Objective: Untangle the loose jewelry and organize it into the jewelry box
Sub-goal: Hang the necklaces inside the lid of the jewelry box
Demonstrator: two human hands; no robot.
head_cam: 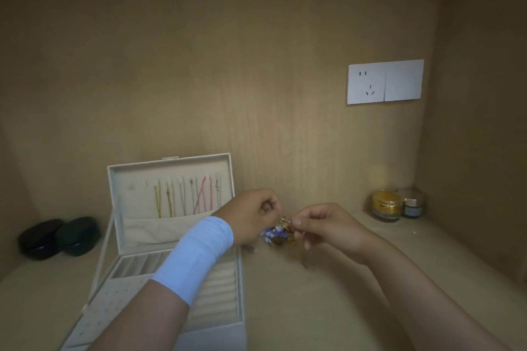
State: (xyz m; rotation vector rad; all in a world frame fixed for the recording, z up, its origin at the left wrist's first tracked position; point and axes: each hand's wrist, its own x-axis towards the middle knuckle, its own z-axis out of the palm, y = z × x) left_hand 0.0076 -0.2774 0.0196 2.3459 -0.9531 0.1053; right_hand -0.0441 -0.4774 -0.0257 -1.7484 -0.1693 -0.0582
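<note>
Both hands meet above the wooden desk (pixel 313 308), just right of the open white jewelry box (pixel 171 169). The left hand (pixel 251 216), with a pale blue band (pixel 196 256) on its wrist, and the right hand (pixel 328 225) pinch the tangled clump of gold chain and purple beads (pixel 278 232) between curled fingers.

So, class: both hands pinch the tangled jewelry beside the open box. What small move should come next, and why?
Probably ease the hands slightly apart to tease one strand loose. The left hand and right hand each pinch part of the tangled jewelry, which is bunched in one gold and purple clump, so nothing is ready for the open jewelry box yet.
</note>
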